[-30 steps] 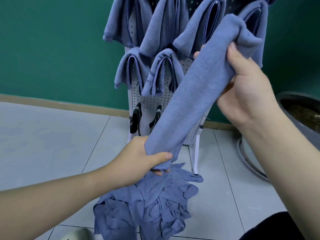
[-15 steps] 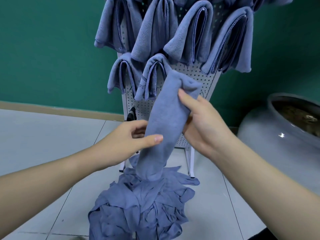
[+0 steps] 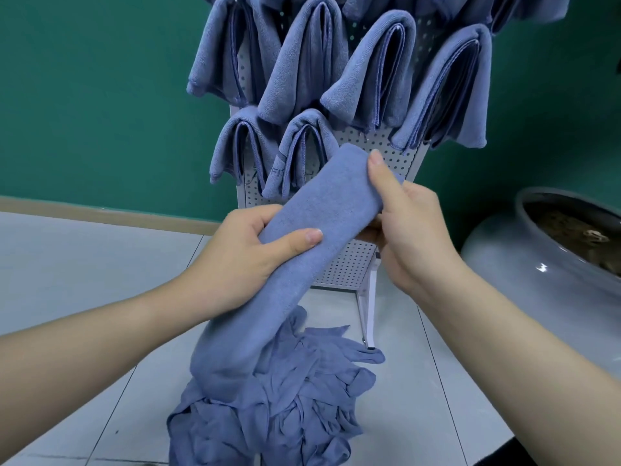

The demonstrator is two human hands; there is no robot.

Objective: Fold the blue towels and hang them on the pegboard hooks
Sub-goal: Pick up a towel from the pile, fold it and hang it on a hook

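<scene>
A blue towel point(image 3: 302, 250), already folded into a long narrow band, is held in front of the pegboard point(image 3: 349, 260) by both hands. Its upper end is pinched by the right hand point(image 3: 413, 237), with the thumb laid along the top face and the fingers curled beneath; its middle is gripped by the left hand point(image 3: 242, 253), thumb pressed over the cloth and fingers wrapped behind. The long axis of the band is seen to run diagonally, from the upper end near the board, down and to the left, to a free tail that hangs below the left hand and rests against the pile of unfolded towels point(image 3: 275, 408) on the floor. The upper end, and so the right hand, is judged nearer to the board; the bare perforated area just behind it, right of the lower row of hung towels point(image 3: 268, 146), is the likely place for hanging, though no free hook can be made out there. One more fold, with the tail brought up towards the right hand, is probably called for before the band is draped. A large grey pot point(image 3: 537, 264) stands well to the right.
</scene>
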